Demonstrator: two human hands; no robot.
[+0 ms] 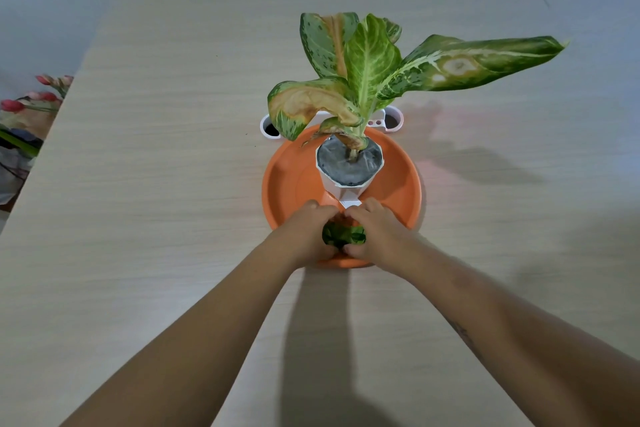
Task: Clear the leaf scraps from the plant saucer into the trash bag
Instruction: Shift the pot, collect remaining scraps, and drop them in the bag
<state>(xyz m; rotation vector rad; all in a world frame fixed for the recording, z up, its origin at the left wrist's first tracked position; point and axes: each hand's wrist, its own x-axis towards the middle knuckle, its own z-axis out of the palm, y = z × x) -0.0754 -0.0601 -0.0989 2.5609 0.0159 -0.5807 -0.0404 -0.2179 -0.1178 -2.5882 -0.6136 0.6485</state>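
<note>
A home-like room is suggested: beyond the fingers (320,210) a potted plant (360,80) is seen on a pale wood-grain table (156,166), with flowers (31,100) far to their left by plain walls.

There is only one view, and it is coming from a wide-angle camera I am wearing on my head. It is looking forward and steeply down across a pale wood-grain table (173,184), with the far edge and a grey wall appearing at the top. My two bare forearms are entering from the bottom corners and converging near the centre. A round orange plastic saucer (287,184) is sitting mid-frame, fairly close. The wide lens is bending the table's edges.
</note>
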